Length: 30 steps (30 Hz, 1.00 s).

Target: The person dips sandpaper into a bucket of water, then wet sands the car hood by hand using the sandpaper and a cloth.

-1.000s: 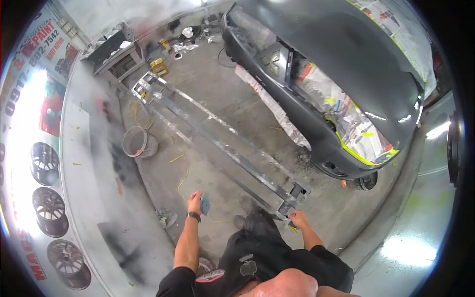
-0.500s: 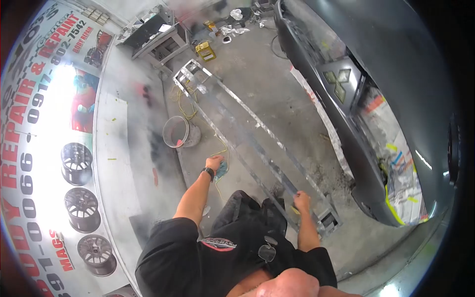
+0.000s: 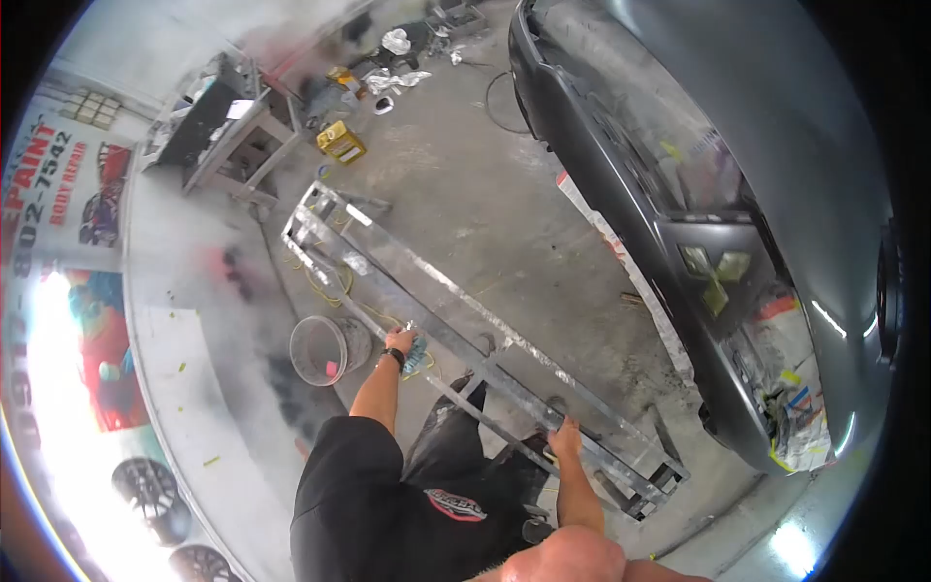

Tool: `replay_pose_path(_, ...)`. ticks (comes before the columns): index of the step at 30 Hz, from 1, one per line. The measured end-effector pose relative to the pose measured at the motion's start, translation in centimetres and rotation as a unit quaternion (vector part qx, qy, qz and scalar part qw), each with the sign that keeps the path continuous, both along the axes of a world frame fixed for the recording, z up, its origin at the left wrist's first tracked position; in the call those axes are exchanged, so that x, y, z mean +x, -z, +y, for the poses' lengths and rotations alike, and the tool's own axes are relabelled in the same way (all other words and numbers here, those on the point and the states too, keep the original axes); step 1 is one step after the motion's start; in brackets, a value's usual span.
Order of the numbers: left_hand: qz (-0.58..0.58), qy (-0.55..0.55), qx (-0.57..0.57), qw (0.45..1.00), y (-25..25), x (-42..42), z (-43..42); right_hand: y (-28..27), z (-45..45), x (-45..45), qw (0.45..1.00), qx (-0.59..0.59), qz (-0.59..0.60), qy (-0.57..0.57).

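Observation:
A long, narrow metal stand (image 3: 456,341) with paint-splattered rails runs slantwise in front of my body. My left hand (image 3: 399,340) is closed at its near rail, with a crumpled blue-green cloth (image 3: 415,355) bunched in the fingers. How much of the rail lies inside that grip, I cannot tell. Farther down the stand, my right hand (image 3: 565,438) is wrapped round a rail close to the lower end; its fingertips are partly hidden. My legs show behind and between the rails.
A grey car bumper (image 3: 621,184) with a taped three-diamond emblem stands to the right. On the left are a bucket (image 3: 318,351) and a yellow cord (image 3: 339,281). A yellow can (image 3: 341,143) and a workbench (image 3: 247,145) are at the back.
My left hand, apart from the stand before, is now at its near rail with the cloth. The stand is closer to my body, and the view has turned.

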<state>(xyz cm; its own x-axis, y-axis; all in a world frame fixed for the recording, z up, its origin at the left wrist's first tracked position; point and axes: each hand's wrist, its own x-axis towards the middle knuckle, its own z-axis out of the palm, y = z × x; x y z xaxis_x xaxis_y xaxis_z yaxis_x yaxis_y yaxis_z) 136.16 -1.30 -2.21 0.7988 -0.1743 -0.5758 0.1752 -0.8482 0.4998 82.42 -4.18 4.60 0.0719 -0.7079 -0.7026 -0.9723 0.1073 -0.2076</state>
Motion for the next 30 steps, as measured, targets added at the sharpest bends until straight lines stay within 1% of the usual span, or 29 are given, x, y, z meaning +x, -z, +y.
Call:
replay_pose_path(2, -0.016, -0.042, 0.020, 0.999, 1.9, 2.8, -1.8, 0.1, -1.3, 1.2, 0.999, 0.029, 0.036, -0.005)
replay_pose_path(3, 0.051, -0.050, -0.019, 0.997, 3.2, 4.7, -1.8, 0.0, -1.7, 1.9, 0.997, 0.054, 0.054, -0.005)
replay_pose_path(5, 0.180, -0.067, -0.097, 0.977, 6.2, 7.6, -1.8, -0.2, -2.6, 2.6, 0.992, 0.096, 0.080, -0.019)
replay_pose_path(6, 0.226, -0.137, -0.170, 0.949, 4.1, 6.8, -3.1, -0.1, -3.1, 2.9, 0.989, 0.111, 0.088, -0.031)
replay_pose_path(9, 0.229, -0.022, -0.123, 0.965, 2.4, 7.4, -3.4, 1.4, -3.2, 2.5, 0.984, 0.131, 0.074, -0.093)
replay_pose_path(10, 0.337, -0.192, -0.217, 0.896, 2.3, 6.8, -4.0, 2.5, -3.7, 2.4, 0.983, 0.127, 0.060, -0.116)
replay_pose_path(11, 0.366, -0.190, -0.230, 0.881, 2.0, 6.7, -4.6, 3.5, -4.0, 2.2, 0.983, 0.133, 0.057, -0.114)
replay_pose_path(13, 0.424, -0.190, -0.250, 0.849, 2.8, 6.6, -3.9, 3.7, -4.4, 2.3, 0.981, 0.151, 0.053, -0.112)
replay_pose_path(14, 0.465, -0.193, -0.263, 0.823, 3.3, 6.8, -3.9, 3.8, -4.6, 2.1, 0.976, 0.173, 0.052, -0.120)
replay_pose_path(16, 0.478, -0.169, -0.223, 0.832, 6.9, 8.1, -3.0, 5.6, -3.9, 1.9, 0.976, 0.170, 0.058, -0.118)
replay_pose_path(17, 0.485, -0.157, -0.205, 0.836, 7.3, 8.4, -2.8, 6.3, -3.6, 1.7, 0.977, 0.166, 0.062, -0.118)
replay_pose_path(18, 0.450, -0.177, -0.200, 0.852, 6.3, 7.8, -3.2, 5.0, -3.8, 2.1, 0.979, 0.163, 0.055, -0.107)
replay_pose_path(20, 0.382, -0.207, -0.201, 0.878, 3.4, 5.8, -5.1, 4.5, -3.8, 2.1, 0.979, 0.159, 0.058, -0.115)
replay_pose_path(21, 0.391, -0.193, -0.201, 0.878, 3.2, 5.7, -5.5, 4.3, -4.0, 2.0, 0.978, 0.158, 0.061, -0.121)
replay_pose_path(22, 0.399, -0.181, -0.200, 0.876, 3.3, 5.8, -5.4, 3.6, -4.5, 2.0, 0.969, 0.188, 0.073, -0.141)
replay_pose_path(25, 0.415, -0.163, -0.192, 0.874, 4.3, 6.2, -6.0, 2.6, -5.1, 2.1, 0.966, 0.190, 0.089, -0.149)
replay_pose_path(28, 0.398, -0.149, -0.186, 0.886, 3.6, 5.7, -8.0, 2.9, -5.5, 1.0, 0.980, 0.163, 0.086, -0.082)
replay_pose_path(30, 0.389, -0.137, -0.184, 0.892, 3.2, 4.9, -10.9, 3.1, -6.4, 0.4, 0.980, 0.134, 0.092, -0.111)
